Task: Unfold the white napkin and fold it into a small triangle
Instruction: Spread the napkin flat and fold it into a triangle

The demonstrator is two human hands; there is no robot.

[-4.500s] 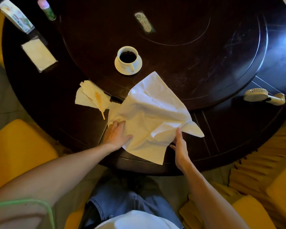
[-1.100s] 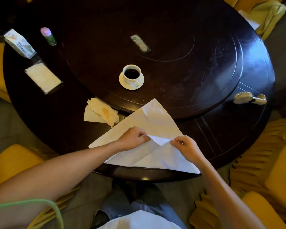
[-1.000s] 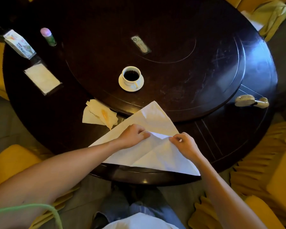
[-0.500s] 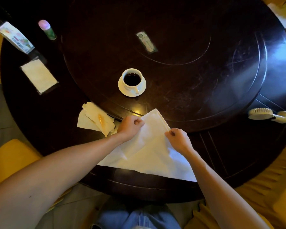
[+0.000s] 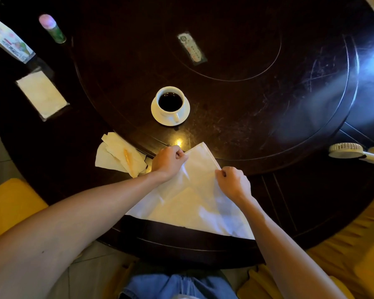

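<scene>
The white napkin (image 5: 190, 203) lies as a large folded triangle on the near part of the dark round table (image 5: 311, 201), its tip pointing away from me and its long edge by the table's rim. My left hand (image 5: 168, 161) pinches the napkin's left slanted edge close to the tip, fingers curled. My right hand (image 5: 232, 182) pinches the right slanted edge a little lower, fingers also curled. Both forearms cross over the napkin's lower corners.
A cup of dark coffee on a saucer (image 5: 170, 105) stands just beyond the napkin's tip. Crumpled yellowish napkins (image 5: 119, 158) lie to the left. A tissue pack (image 5: 42, 94), a small bottle (image 5: 52, 28), a carton (image 5: 9, 43) and a hand fan (image 5: 356, 153) sit near the rim.
The crumpled, open napkin has become a flat triangle. Over the last second both hands slid up its slanted edges toward the tip and now pinch them there.
</scene>
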